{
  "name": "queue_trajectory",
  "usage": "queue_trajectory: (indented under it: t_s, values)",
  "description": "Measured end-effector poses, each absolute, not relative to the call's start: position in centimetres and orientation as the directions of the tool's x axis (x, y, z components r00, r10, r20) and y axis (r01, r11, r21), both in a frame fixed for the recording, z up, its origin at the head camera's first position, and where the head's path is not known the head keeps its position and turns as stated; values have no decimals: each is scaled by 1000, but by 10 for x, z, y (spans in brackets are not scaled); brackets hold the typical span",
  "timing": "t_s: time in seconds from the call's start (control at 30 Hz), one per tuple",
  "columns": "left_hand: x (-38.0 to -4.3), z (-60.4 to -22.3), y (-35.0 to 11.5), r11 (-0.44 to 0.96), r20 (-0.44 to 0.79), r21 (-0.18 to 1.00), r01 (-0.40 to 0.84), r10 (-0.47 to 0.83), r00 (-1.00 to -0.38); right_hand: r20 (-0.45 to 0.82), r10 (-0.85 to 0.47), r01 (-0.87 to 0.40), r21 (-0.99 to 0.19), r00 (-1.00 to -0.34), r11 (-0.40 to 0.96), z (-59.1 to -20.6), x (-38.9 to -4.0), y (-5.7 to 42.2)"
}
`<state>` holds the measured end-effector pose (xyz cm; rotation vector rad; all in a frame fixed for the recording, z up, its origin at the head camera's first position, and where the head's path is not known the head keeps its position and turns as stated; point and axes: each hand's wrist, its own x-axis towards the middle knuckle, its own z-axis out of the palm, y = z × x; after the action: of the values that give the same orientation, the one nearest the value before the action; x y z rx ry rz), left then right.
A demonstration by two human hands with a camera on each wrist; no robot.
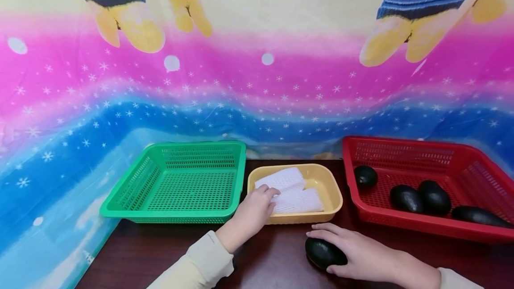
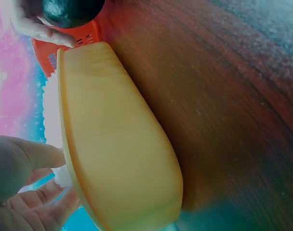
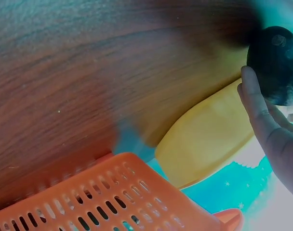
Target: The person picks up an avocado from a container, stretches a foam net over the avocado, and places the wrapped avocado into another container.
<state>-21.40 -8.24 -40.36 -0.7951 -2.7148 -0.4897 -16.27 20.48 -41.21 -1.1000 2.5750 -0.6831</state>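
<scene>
My right hand grips a dark, smooth avocado over the table, in front of the yellow tray. Its round stem scar shows in the right wrist view on the avocado. Reaching over the tray's left front rim, my left hand pinches the near one of two white foam net sleeves at its left end. The other sleeve lies behind it in the tray. In the left wrist view, the thumb and fingers of my left hand surround a bit of white netting beside the rim.
A green basket with slotted walls stands left of the tray. On the right, a red basket holds several dark avocados. A patterned cloth hangs close behind the containers. All three containers stand on a dark wooden table.
</scene>
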Motion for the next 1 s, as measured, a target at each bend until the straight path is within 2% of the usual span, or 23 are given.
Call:
queue_trajectory:
  t_s: [0.3,0.63,1.0]
  values:
    - [-211,-401,-87,773,375,312,552,434,-819,-11,-727,-628,-494,-687,602,-408,-163,207]
    - [-212,-399,-93,733,448,338,591,427,-786,-19,-709,-607,-502,-705,616,-404,-165,210]
    - [-210,-386,-100,718,424,413,560,393,-816,183,-687,-692,-399,-703,602,-390,-170,213]
